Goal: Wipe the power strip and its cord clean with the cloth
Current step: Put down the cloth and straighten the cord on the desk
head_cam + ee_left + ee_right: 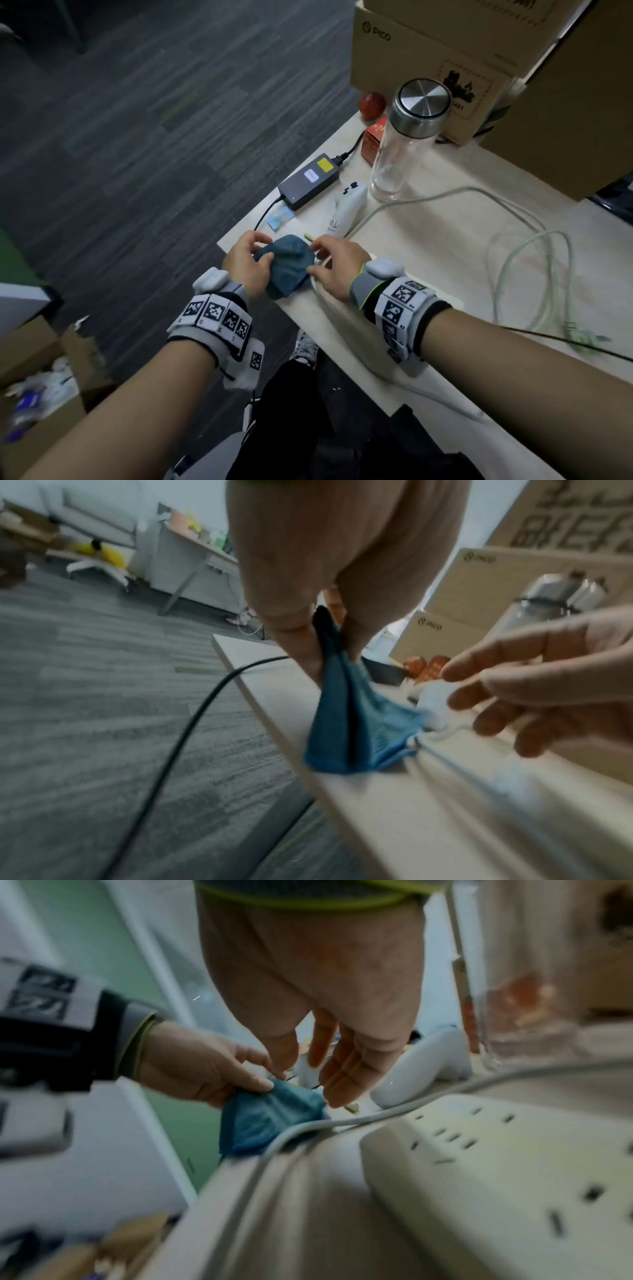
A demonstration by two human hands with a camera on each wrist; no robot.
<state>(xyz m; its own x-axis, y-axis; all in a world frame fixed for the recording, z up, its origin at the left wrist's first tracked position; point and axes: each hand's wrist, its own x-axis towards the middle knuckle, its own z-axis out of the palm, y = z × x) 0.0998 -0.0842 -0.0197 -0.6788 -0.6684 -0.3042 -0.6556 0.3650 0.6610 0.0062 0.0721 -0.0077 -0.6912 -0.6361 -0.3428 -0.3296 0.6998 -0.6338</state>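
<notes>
Your left hand pinches the blue cloth at the bench edge, bunched over the pale cord, while your right hand hovers beside it, fingers released and holding nothing. Judged stage: cord wiping in hand; next, steady the cord and draw the cloth along it toward the power strip under your right wrist. The lidded glass bottle appears empty.

A pale table carries a strip and cord at 3 o'clock, cloth at its 9 o'clock edge; adapter, bottle, boxes toward 12.
</notes>
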